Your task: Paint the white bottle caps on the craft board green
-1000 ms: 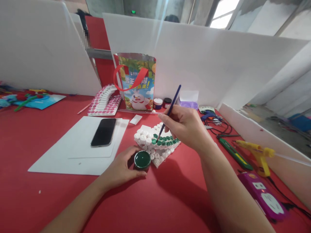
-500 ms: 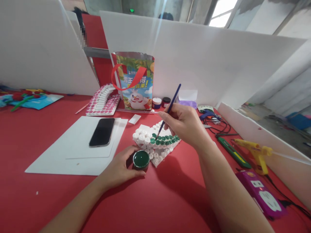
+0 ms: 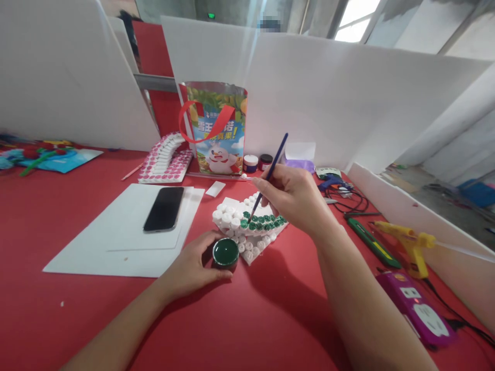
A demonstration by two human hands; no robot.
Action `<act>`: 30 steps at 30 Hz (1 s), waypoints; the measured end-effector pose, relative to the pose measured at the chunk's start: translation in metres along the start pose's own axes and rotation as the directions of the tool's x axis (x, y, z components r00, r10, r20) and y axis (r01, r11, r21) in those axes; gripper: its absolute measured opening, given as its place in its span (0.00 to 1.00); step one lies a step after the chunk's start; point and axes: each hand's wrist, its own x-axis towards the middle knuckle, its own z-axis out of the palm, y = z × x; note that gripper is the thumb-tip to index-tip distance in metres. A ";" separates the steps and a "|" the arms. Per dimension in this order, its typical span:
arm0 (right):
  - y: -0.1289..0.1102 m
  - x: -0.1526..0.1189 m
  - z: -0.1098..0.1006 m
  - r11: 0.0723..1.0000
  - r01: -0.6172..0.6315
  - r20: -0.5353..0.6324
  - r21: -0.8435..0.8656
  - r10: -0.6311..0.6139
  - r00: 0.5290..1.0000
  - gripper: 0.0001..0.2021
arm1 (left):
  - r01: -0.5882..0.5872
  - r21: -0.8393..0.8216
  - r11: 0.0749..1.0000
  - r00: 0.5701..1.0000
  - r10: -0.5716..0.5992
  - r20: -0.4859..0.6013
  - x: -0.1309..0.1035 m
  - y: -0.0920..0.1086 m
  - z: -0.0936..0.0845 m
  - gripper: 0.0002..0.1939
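My left hand (image 3: 197, 265) is wrapped round a small jar of green paint (image 3: 226, 252) on the red table. In my right hand (image 3: 288, 193) is a thin blue paintbrush (image 3: 275, 158), held in a pinch and slanting down to the left. Its tip touches the white piece (image 3: 227, 219) covered in small rolled rounds, just behind the jar. Several rounds along its middle and right are dark green; those at the left and along the front corner are white. My right hand hides part of the piece's far right side.
A black phone (image 3: 164, 209) lies on white sheets (image 3: 93, 232) at left. Behind stand a pink-and-white piece (image 3: 166, 159), a colourful bag (image 3: 220, 129) and two small jars. At right are a green cutter (image 3: 373, 243), a yellow glue gun (image 3: 410, 242) and a purple power strip (image 3: 419, 309).
The whole view has shifted very slightly. Both hands keep their hold, and the brush tip stays at nearly the same spot on the white piece.
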 end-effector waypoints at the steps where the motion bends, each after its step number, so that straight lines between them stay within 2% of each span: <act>1: 0.000 0.000 0.000 1.000 -0.002 0.001 -0.002 0.002 1.000 0.12 | 0.001 0.001 1.000 1.000 -0.001 0.000 0.000 0.000 0.000 0.28; 9: -0.002 -0.003 -0.004 1.000 -0.009 0.003 -0.016 0.009 1.000 0.12 | -0.080 -0.011 0.997 0.995 0.080 -0.062 -0.004 0.004 0.002 0.24; 13: -0.010 -0.005 -0.011 0.996 -0.026 -0.013 0.086 0.028 1.000 0.13 | -0.127 -0.020 0.992 0.989 0.125 -0.083 -0.006 0.006 0.002 0.21; 17: -0.022 -0.009 -0.016 0.966 -0.058 0.105 0.252 0.033 0.994 0.15 | -0.186 -0.022 0.982 0.978 0.184 -0.096 -0.007 0.010 0.002 0.19; 21: -0.029 -0.012 -0.013 0.964 -0.060 0.212 0.260 0.004 0.977 0.15 | -0.190 -0.047 0.981 0.976 0.183 -0.115 -0.007 0.011 0.003 0.19; 25: -0.030 -0.015 -0.004 0.962 -0.055 0.258 0.268 -0.017 0.966 0.12 | -0.184 -0.057 0.981 0.977 0.176 -0.119 -0.007 0.009 0.003 0.22; 30: -0.032 -0.017 0.007 0.977 -0.021 0.251 0.211 -0.034 0.967 0.12 | -0.192 -0.063 0.979 0.975 0.183 -0.129 -0.007 0.005 0.001 0.22</act>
